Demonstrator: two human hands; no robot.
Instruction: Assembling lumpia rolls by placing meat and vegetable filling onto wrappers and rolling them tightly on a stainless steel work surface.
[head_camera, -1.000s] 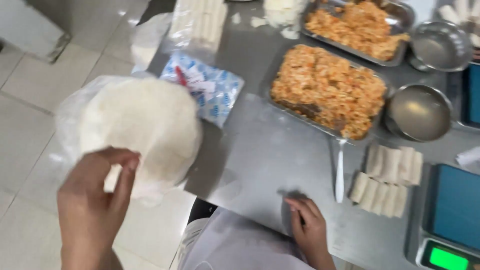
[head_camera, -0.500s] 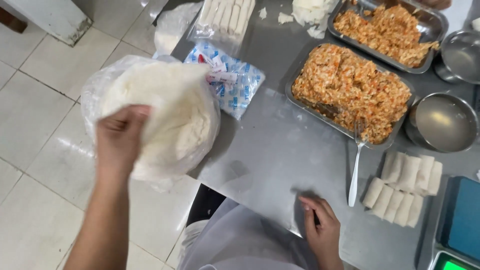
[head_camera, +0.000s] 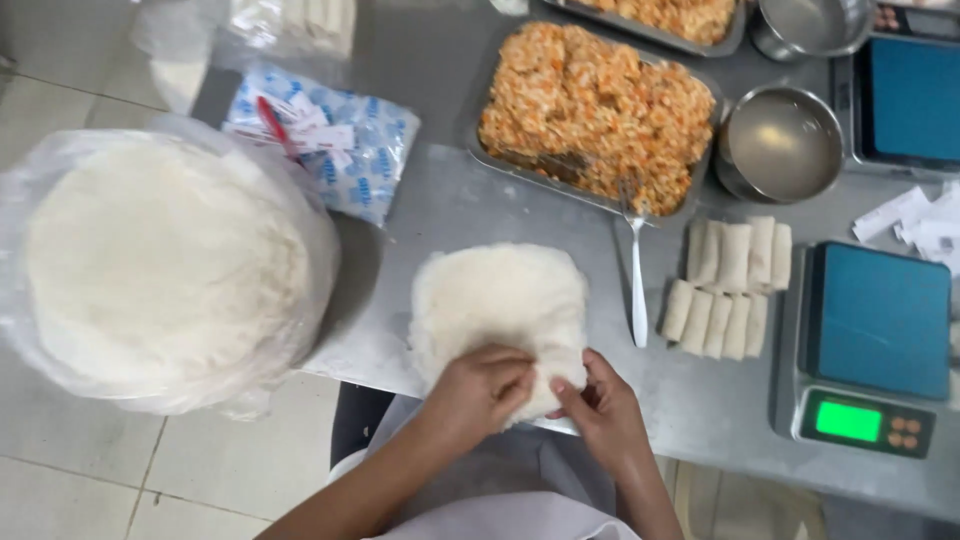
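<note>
A small stack of thin white wrappers (head_camera: 497, 300) lies on the steel table (head_camera: 440, 210) right in front of me. My left hand (head_camera: 483, 388) pinches its near edge from the left. My right hand (head_camera: 600, 407) grips the same near edge from the right, fingers curled under the sheet. A large round stack of wrappers in a clear plastic bag (head_camera: 165, 265) rests at the table's left end, hanging over the edge.
A metal tray of orange filling (head_camera: 600, 112) sits behind the wrappers, with a fork (head_camera: 635, 270) leaning from it. Several finished rolls (head_camera: 728, 285) lie to the right, beside a blue digital scale (head_camera: 875, 340). A steel bowl (head_camera: 782, 142) and a blue-printed packet (head_camera: 330, 145) stand further back.
My left hand has let go of the big bagged stack, which now rests at the table's left end. Both hands have come together on a small wrapper stack in front of me.
</note>
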